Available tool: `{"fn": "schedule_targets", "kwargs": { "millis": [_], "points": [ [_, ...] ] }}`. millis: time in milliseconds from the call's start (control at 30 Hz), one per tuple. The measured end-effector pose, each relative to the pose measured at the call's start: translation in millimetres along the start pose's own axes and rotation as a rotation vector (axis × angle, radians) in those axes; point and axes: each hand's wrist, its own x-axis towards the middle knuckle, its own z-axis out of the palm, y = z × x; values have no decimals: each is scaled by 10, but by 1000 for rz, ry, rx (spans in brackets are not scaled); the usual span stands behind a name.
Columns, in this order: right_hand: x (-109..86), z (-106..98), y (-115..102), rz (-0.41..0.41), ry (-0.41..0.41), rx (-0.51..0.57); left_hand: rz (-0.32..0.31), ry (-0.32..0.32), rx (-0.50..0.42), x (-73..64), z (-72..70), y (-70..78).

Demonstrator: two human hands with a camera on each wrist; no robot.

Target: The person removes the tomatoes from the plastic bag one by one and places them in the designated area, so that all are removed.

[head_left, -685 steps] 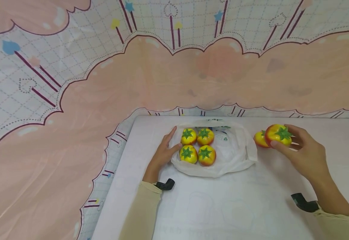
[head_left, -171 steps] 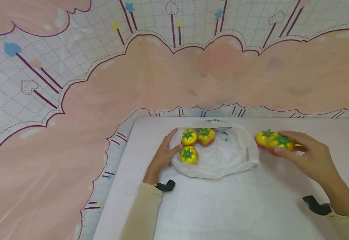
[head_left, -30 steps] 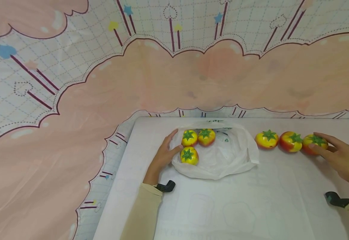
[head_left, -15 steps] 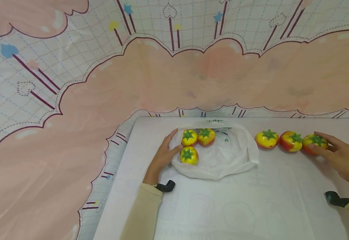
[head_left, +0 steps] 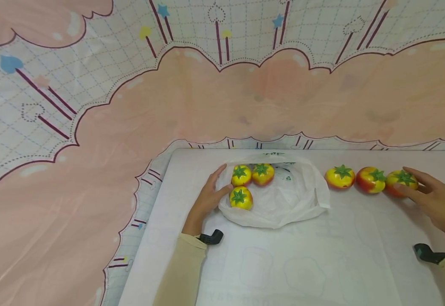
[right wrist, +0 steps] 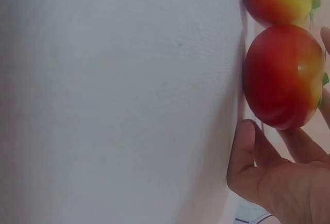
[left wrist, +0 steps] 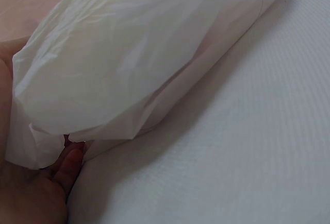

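Note:
A white plastic bag [head_left: 295,212] lies on the table with its mouth spread wide. Three glossy yellow-and-red tomatoes with green star-shaped tops sit in its left part, one of them a front tomato [head_left: 241,198]. My left hand [head_left: 207,199] holds the bag's left side, thumb beside the tomatoes; the left wrist view shows fingers partly hidden by the plastic. Right of the bag, a left tomato [head_left: 339,177], a middle tomato [head_left: 370,180] and a right tomato [head_left: 400,182] form a row. My right hand [head_left: 432,195] has thumb and fingers around the right tomato, which rests on the table.
The white table [head_left: 283,263] extends in front of the bag and the row. Its back edge meets a patterned peach-and-white cloth [head_left: 245,102], which also hangs at the left. A black wrist camera [head_left: 212,237] sits on my left wrist, another black camera [head_left: 430,254] on the right.
Since the oldest frame, one tomato has left the bag, and the row outside has grown to three. My right hand has moved right to the row's end. Over the last second almost nothing moves.

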Motion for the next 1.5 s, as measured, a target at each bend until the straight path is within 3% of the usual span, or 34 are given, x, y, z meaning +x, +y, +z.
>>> {"fn": "schedule_targets", "kwargs": {
  "millis": [533, 800, 1300, 1500],
  "points": [
    [-85, -38, -31, 22, 50, 80, 6, -1, 1, 18, 2, -2],
    [-207, -71, -230, -40, 144, 76, 18, -2, 5, 28, -3, -3],
    [-399, 45, -728, -108, 142, -11, 22, -11, -5, 37, -17, -29],
    [-461, 138, -885, -197, 138, -7, 31, -12, -3, 39, -17, -30]
  ]
}}
